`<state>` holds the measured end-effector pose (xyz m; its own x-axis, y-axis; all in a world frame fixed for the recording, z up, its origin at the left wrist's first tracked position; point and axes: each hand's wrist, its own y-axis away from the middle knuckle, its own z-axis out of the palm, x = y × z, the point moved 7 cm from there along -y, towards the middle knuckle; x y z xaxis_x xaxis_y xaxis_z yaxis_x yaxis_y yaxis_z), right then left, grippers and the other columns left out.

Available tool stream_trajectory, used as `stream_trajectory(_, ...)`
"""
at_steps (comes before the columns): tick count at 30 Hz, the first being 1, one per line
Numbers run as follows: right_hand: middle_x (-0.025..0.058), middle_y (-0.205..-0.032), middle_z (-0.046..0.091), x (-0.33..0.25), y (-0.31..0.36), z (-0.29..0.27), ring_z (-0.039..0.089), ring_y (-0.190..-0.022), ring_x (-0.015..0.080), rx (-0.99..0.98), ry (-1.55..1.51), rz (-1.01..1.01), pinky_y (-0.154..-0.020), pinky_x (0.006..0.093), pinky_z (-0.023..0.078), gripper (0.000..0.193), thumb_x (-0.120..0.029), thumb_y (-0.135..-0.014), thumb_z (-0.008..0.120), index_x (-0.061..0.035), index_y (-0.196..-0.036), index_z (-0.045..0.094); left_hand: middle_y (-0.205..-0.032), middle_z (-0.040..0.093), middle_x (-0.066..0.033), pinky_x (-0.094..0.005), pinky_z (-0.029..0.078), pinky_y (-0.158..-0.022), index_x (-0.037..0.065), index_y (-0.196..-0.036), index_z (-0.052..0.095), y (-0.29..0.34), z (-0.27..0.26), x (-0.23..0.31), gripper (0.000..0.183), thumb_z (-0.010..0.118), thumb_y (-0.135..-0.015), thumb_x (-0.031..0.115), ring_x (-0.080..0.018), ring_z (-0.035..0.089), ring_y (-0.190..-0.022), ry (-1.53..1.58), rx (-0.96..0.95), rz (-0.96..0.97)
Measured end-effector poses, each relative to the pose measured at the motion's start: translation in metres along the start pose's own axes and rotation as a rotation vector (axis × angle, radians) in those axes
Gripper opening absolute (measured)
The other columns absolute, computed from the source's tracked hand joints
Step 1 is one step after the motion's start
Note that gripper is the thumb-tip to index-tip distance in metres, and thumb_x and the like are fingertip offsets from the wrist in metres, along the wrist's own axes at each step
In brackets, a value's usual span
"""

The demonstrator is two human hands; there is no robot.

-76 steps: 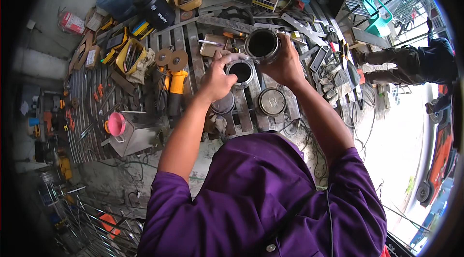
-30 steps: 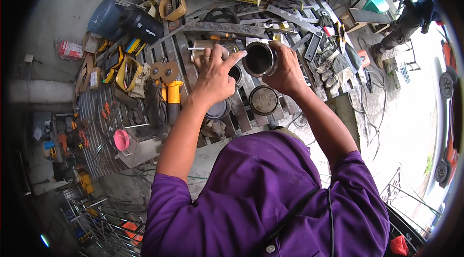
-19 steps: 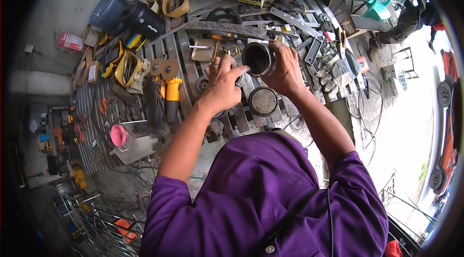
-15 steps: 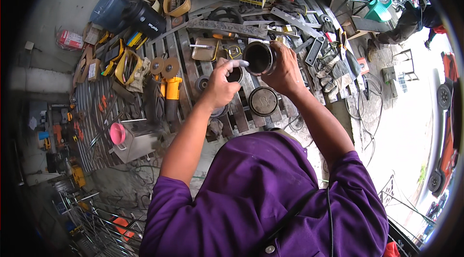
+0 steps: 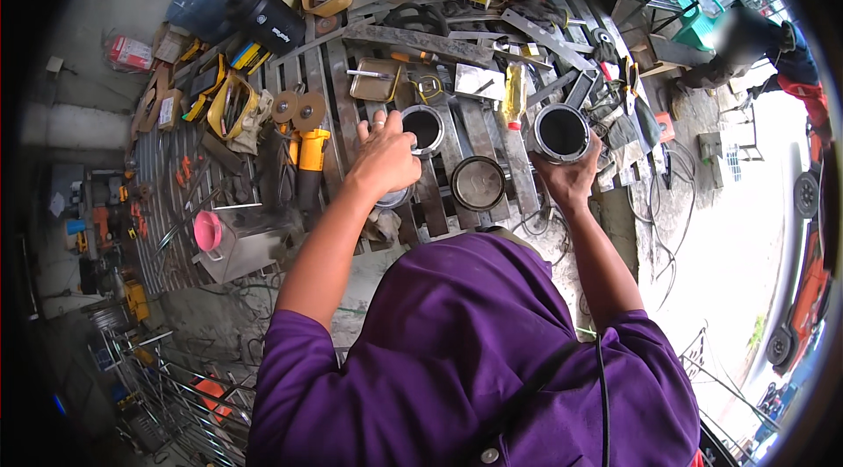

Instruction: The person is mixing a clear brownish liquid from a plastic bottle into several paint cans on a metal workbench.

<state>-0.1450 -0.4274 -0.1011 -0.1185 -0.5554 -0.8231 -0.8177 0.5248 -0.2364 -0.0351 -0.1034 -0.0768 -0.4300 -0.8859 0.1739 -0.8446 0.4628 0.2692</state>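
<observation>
On the right, my right hand [image 5: 569, 175] is closed round a short metal cylinder [image 5: 537, 135] with a dark hollow bore. Its open end faces up, and the fingers grip its near side. My left hand [image 5: 386, 158] is beside a second hollow metal cylinder [image 5: 439, 144], close against its left rim. The left fingers are stretched forward and apart; part of the thumb side is hard to see at the rim. Between the hands lies a round metal piece with a flat grey face [image 5: 479, 183]. Another round metal part [image 5: 395, 198] is partly hidden under my left wrist.
The slatted metal bench holds a yellow angle grinder [image 5: 313, 151], a shallow tray [image 5: 367, 85], a clear bottle of yellow liquid [image 5: 515, 96] and a white box [image 5: 479, 80]. Hand tools crowd the right side. A pink cup [image 5: 208, 230] stands at left. Another person [image 5: 786, 54] is far right.
My right hand has carried its cylinder rightward and nearer, uncovering the bottle and white box. My left hand has turned and unfolded from a pointing finger at that cylinder's rim, moving slightly left.
</observation>
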Motion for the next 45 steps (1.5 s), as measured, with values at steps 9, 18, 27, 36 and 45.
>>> stream_trajectory(9, 0.0139, -0.134, 0.065, 0.046, 0.035, 0.004, 0.067, -0.123, 0.0269, -0.128, -0.017, 0.082, -0.112, 0.0415, 0.05, 0.099, -0.025, -0.067, 0.104, -0.0034, -0.144, 0.045, -0.109, 0.057, -0.0056, -0.0338, 0.048, -0.093, 0.007, -0.13, 0.074, 0.046, -0.069, -0.043, 0.04, 0.075, -0.09, 0.01, -0.0196, 0.057, -0.103, 0.746, 0.425, 0.038)
stream_trajectory(18, 0.0176, -0.139, 0.066, 0.079, 0.033, 0.07, 0.067, -0.128, 0.0334, -0.32, -0.023, -0.016, -0.11, 0.0456, 0.052, 0.106, -0.033, -0.073, 0.102, -0.005, -0.149, 0.034, -0.114, 0.049, -0.0038, -0.0293, 0.047, -0.092, -0.005, -0.142, 0.064, 0.111, -0.159, -0.023, 0.043, 0.07, -0.103, 0.011, -0.0123, 0.045, -0.098, 0.88, 0.74, 0.187)
stream_trajectory(27, 0.0247, -0.16, 0.045, 0.088, 0.04, 0.038, 0.054, -0.147, 0.0398, -0.392, -0.008, -0.077, -0.118, 0.0477, 0.052, 0.125, -0.007, -0.065, 0.102, -0.0041, -0.164, 0.027, -0.1, 0.062, -0.0112, -0.0398, 0.054, -0.085, 0.008, -0.143, 0.069, 0.031, -0.028, -0.019, 0.051, 0.073, -0.093, 0.004, -0.024, 0.063, -0.092, 0.635, 0.39, 0.013)
stream_trajectory(36, 0.0181, -0.155, 0.053, 0.061, 0.017, -0.011, 0.063, -0.136, 0.0324, -0.209, 0.057, -0.117, -0.103, 0.0444, 0.058, 0.104, 0.0, -0.077, 0.091, -0.0062, -0.164, 0.034, -0.09, 0.047, 0.0049, -0.0239, 0.041, -0.072, 0.001, -0.134, 0.071, 0.146, -0.009, -0.088, 0.037, 0.073, -0.098, 0.006, -0.0068, 0.045, -0.078, 1.039, 0.602, -0.089)
stream_trajectory(45, 0.0155, -0.148, 0.056, 0.016, -0.004, -0.025, 0.064, -0.127, 0.0279, -0.099, 0.068, -0.133, -0.1, 0.0393, 0.056, 0.084, 0.004, -0.089, 0.082, -0.0058, -0.16, 0.038, -0.089, 0.049, 0.008, -0.023, 0.039, -0.071, 0.0, -0.129, 0.073, 0.199, 0.11, -0.112, 0.031, 0.068, -0.099, 0.004, -0.0039, 0.046, -0.079, 1.758, 0.488, -0.373)
